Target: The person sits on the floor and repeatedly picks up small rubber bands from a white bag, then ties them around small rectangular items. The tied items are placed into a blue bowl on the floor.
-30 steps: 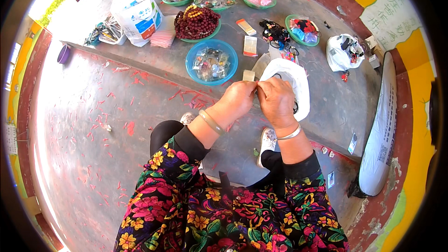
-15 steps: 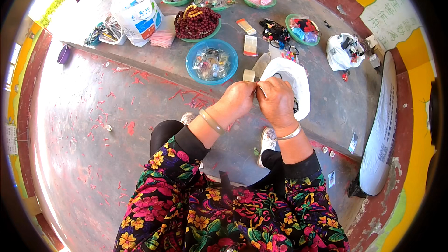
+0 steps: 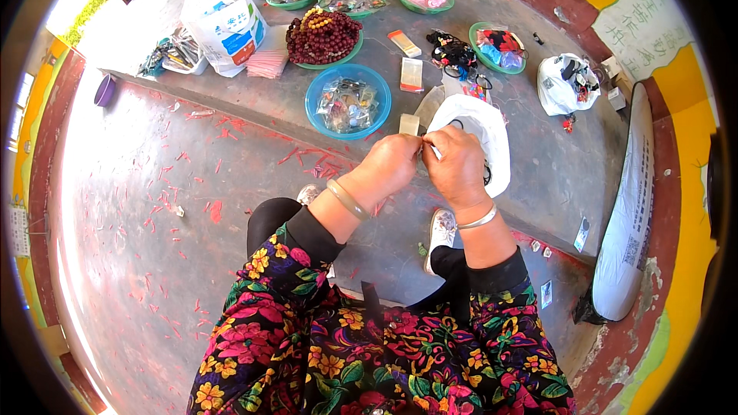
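Observation:
My left hand (image 3: 390, 164) and my right hand (image 3: 455, 165) meet fingertip to fingertip in the middle of the view, both closed in a pinch. What the left fingers hold is hidden or too small to name. A small pale, flat piece (image 3: 436, 152) pokes out from the right hand's grip; its kind does not show. Just behind and right of the right hand lies a white plastic-lined container (image 3: 498, 155) with black loops inside. A small beige block (image 3: 409, 124) lies on the ledge beyond the left fingertips.
Ahead left is a blue basin (image 3: 310, 111) of small packaged pieces. Dark red bead strings (image 3: 323, 40) fill a green basin behind it. A white bucket-like bag (image 3: 223, 27) stands farther left, a stuffed white bag (image 3: 555, 92) at right. Red scraps (image 3: 315, 161) litter the floor by the ledge.
Both hands hold nearly the same place. The pale piece at the right fingers has turned slightly and shows more white.

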The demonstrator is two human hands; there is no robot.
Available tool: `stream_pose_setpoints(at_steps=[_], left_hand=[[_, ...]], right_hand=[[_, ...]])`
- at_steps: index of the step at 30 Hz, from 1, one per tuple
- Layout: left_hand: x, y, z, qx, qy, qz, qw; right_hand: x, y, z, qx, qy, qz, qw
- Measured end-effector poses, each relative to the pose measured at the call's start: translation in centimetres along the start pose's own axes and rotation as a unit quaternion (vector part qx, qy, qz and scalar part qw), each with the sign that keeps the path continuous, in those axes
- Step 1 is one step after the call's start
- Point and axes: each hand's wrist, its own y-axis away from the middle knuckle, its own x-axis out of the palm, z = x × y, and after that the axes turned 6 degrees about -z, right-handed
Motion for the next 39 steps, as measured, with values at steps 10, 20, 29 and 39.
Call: stream_pose_setpoints(at_steps=[10,20,29,39], left_hand=[[-0.4,-0.1,-1.1,-0.025,0.044,-0.019,0.999],[-0.4,-0.5,-0.5,-0.057,0.066,-0.025,0.996],[-0.3,-0.2,-0.4,0.007,0.044,-0.032,0.998],[-0.1,-0.2,-0.5,0.049,0.045,-0.042,0.997]], right_hand=[[0.1,0.0,-0.9,0.116,-0.102,-0.006,0.988],[0.0,-0.1,-1.3,0.192,-0.207,0.011,0.959],[-0.3,-0.3,-0.2,0.093,-0.106,0.003,0.990],[0.1,-0.1,-0.8,0.027,-0.034,-0.028,0.999]])
